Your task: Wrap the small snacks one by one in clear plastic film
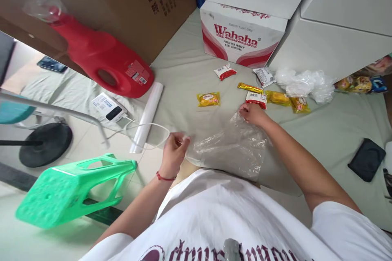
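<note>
Head view: my left hand [175, 151] and right hand [251, 114], apart, pinch a clear bag [228, 144] at the sheet's near edge [283, 177].

Floor [82, 142]: pale tile, under green stool [63, 191]. Black round base [55, 151] beyond stool. Right of stool: creased pale-green sheet [180, 69], then white cabinet [346, 53] farther right.

The head-worn view looks forward and steeply down, from just above the wearer's white short-sleeved fabric T-shirt [232, 212], across the crumpled transparent plastic bag [229, 147] to the white-and-red rectangular cardboard box [240, 36] beyond, spreading wide to both sides of that box.
</note>
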A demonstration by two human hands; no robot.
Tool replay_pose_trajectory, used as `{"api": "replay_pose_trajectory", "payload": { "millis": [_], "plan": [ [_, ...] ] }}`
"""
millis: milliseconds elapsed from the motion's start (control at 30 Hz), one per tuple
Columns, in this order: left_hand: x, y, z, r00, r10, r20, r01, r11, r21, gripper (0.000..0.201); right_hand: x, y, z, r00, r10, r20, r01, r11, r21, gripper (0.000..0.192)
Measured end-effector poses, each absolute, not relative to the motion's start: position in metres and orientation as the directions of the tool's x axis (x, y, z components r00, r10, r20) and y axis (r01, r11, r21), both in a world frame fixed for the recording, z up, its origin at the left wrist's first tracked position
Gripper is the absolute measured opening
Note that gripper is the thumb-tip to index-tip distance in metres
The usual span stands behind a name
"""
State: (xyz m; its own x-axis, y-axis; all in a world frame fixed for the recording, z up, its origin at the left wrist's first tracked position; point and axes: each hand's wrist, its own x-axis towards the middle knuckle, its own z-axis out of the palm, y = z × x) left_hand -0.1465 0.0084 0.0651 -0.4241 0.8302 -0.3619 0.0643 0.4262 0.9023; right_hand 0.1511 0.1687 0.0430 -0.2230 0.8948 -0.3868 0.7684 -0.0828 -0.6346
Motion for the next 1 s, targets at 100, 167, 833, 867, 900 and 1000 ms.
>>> {"api": "replay_pose_trajectory", "payload": {
  "millis": [100, 167, 833, 867, 900, 1000],
  "plan": [
    [-0.123, 0.002, 0.092, -0.502, 0.857, 0.115, 0.417, 0.124, 0.9, 0.016, 0.141, 0.171, 0.046, -0.206, 0.904, -0.375, 0.793, -0.07, -0.605, 0.016],
    [-0.099, 0.002, 0.099, -0.23, 0.955, 0.187, 0.43, -0.073, 0.9, 0.004, 0.138, 0.173, 0.047, -0.197, 0.911, -0.361, 0.808, -0.057, -0.586, 0.017],
    [-0.042, 0.066, 0.021, 0.191, 0.982, 0.002, 0.714, -0.141, 0.686, 0.051, 0.19, 0.011, 0.047, -0.609, 0.765, 0.208, 0.608, 0.619, -0.497, 0.026],
    [-0.045, 0.071, 0.021, 0.179, 0.984, 0.001, 0.735, -0.134, 0.665, 0.051, 0.194, -0.007, 0.041, -0.652, 0.739, 0.171, 0.579, 0.631, -0.516, 0.026],
    [-0.049, 0.076, 0.02, 0.167, 0.986, 0.001, 0.754, -0.128, 0.644, 0.051, 0.199, -0.023, 0.036, -0.671, 0.726, 0.149, 0.561, 0.629, -0.538, 0.025],
    [-0.058, 0.087, 0.016, 0.156, 0.988, 0.005, 0.786, -0.127, 0.605, 0.051, 0.22, -0.053, 0.033, -0.636, 0.76, 0.133, 0.527, 0.553, -0.645, 0.022]
  ]
}}
